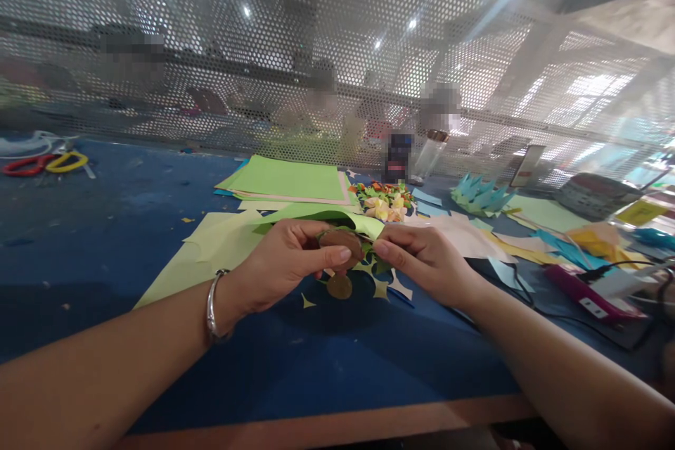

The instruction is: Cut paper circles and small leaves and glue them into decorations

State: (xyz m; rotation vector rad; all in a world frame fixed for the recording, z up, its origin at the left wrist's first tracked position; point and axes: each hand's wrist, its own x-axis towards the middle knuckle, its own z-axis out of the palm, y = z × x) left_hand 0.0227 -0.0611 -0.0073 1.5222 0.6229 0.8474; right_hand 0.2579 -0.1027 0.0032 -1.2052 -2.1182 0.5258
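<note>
My left hand (295,253) is closed, its thumb pressing a round brown disc (340,245) against a light green sheet of paper (311,213). The sheet curls up behind the disc. My right hand (416,256) pinches the right edge of the same sheet between thumb and fingers, close to the disc. Below the hands a second round, yellowish-brown disc (339,286) lies on the blue table. Around it are pale paper offcuts (380,287) with curved edges. The fingers behind the paper are partly hidden.
A stack of green sheets (295,178) lies behind the hands, with small folded paper flowers (387,207) beside it. Scissors with red and yellow handles (67,162) are at far left. A purple power strip (590,295) with cables lies right. A perforated screen (253,63) stands behind.
</note>
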